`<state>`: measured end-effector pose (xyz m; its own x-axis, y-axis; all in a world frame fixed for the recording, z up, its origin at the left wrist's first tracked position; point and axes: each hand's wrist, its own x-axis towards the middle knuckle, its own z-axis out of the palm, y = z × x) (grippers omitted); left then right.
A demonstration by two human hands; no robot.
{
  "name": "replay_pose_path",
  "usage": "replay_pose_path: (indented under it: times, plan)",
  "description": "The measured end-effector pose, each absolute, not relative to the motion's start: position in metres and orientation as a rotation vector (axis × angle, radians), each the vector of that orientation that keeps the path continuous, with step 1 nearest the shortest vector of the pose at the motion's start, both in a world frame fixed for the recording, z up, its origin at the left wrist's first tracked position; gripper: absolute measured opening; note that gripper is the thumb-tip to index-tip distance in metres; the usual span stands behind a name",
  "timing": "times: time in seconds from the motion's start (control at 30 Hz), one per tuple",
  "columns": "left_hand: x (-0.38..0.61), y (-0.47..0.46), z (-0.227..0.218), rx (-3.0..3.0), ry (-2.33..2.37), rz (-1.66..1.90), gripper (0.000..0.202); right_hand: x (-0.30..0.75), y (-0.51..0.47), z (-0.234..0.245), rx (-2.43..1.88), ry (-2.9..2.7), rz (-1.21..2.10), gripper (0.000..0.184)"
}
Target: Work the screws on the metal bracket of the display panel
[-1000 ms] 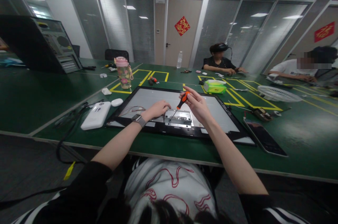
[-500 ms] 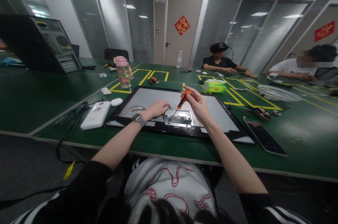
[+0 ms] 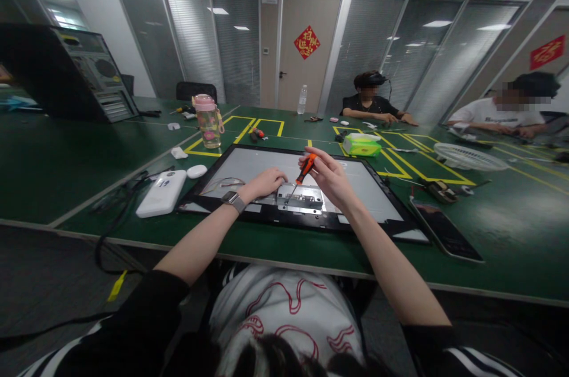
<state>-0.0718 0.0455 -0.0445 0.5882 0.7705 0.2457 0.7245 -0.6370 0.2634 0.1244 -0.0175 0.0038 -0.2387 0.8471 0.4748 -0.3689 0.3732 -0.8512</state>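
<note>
An orange-and-black screwdriver (image 3: pixel 306 169) is gripped in my right hand (image 3: pixel 329 175), its shaft slanting down and left. Its tip reaches the left part of a silver metal bracket (image 3: pixel 306 195); whether it sits in a screw is too small to tell. That bracket lies on a black-framed, pale display panel (image 3: pixel 368 187), near the edge closest to me. My left hand (image 3: pixel 265 182) rests low over the panel, fingers extended, with the fingertips at the bracket's upper left corner. Thin wires (image 3: pixel 226 183) run along the panel to the left of this hand.
Left of the panel are a white power bank (image 3: pixel 160 194), a white case (image 3: pixel 196 171) and a pink-lidded bottle (image 3: pixel 208 122). On the right lies a phone (image 3: pixel 444 229). Beyond are a green pack (image 3: pixel 361 144) and a white racket-like object (image 3: pixel 469 156). Two people sit across the table.
My right hand and the screwdriver handle have shifted slightly left, and the handle is turned a little. My left hand and the bracket have stayed in place.
</note>
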Motion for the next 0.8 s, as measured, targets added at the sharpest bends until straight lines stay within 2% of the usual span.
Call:
replay_pose_path:
  times: [0.3, 0.6, 0.8]
  plan:
    - [-0.0717, 0.0455, -0.0447, 2.665, 1.276, 0.498, 0.037, 0.1271, -0.0121, -0.0016, -0.616, -1.385, 1.062, 0.024]
    - [-0.0718, 0.0443, -0.0439, 2.675, 1.266, 0.506, 0.037, 0.1271, -0.0136, 0.0004, -0.565, -1.411, 1.084, 0.032]
    - [-0.0728, 0.0448, -0.0438, 2.668, 1.251, 0.506, 0.038, 0.1301, -0.0094, -0.0056, -0.619, -1.430, 1.000, 0.023]
